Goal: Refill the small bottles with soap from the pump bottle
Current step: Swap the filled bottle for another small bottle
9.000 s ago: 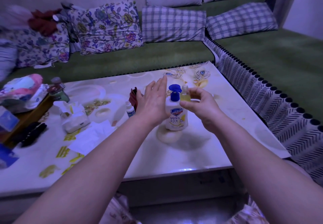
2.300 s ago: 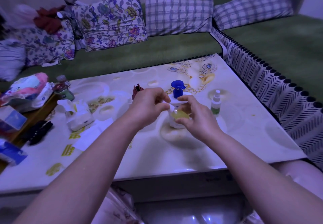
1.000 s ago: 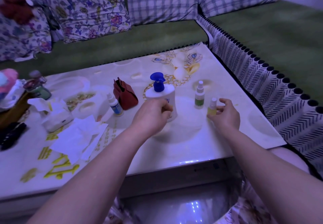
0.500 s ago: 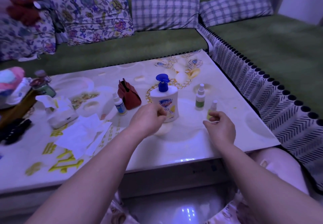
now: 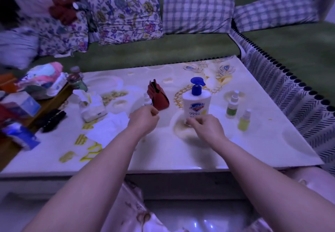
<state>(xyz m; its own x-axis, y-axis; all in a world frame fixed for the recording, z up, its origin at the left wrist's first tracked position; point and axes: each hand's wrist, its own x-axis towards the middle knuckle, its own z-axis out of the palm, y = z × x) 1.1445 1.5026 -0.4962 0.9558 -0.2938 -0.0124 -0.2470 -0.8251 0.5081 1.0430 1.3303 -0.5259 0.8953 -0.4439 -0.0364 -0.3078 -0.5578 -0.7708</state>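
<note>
We are between bottles here. The pump bottle (image 5: 196, 103) stands upright on the table (image 5: 181, 152), and we take it as our landmark. Right of it stand two small bottles, both capped and upright: the green-filled bottle (image 5: 231, 107) farther back, the yellow-filled bottle (image 5: 244, 120) nearer us and a little farther right. Both sit apart from our hands, so we judge those two done.

Left of the pump bottle, beyond the red pouch (image 5: 158, 96), a third small bottle (image 5: 147, 100) peeks out just above our left hand (image 5: 144, 121). That hand is loosely curled, fingers narrow, and we cannot tell whether it holds anything; it hangs just short of that bottle. Our right hand (image 5: 206, 127) sits curled at the foot of the pump bottle, in front of it, and we cannot tell if it touches or grips.

So the step in hand, as we read it, is fetching the next bottle. The next move calls for closing the left fingers around that slim bottle without knocking the pouch beside it, bringing it to the pump, and uncapping it.
</note>
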